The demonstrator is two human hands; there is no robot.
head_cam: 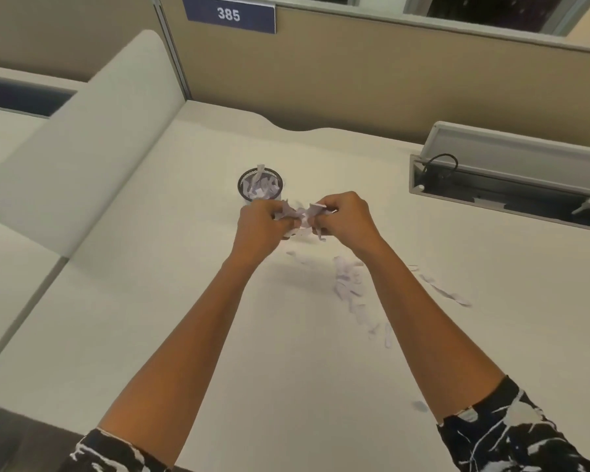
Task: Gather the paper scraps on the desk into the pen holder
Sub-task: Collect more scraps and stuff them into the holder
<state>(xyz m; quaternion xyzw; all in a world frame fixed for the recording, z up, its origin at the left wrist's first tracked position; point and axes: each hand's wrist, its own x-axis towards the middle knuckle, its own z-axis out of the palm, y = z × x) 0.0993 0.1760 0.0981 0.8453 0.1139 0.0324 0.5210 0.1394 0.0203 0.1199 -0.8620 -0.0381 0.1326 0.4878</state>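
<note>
A black mesh pen holder (244, 194) stands mid-desk with white paper scraps inside and one strip poking above its rim. Just in front of it, above the desk, my left hand (258, 224) and my right hand (346, 216) are both closed around one bunch of paper scraps (300, 216) held between them. More loose scraps (349, 284) lie on the desk under and beside my right forearm, and a few long strips (445, 291) lie further right. One small scrap (419, 406) sits near my right sleeve.
An open cable tray (504, 195) with a raised lid and a black cable is set into the desk at right. A tan partition with sign 385 (229, 13) backs the desk. A grey divider panel (82, 137) stands at left.
</note>
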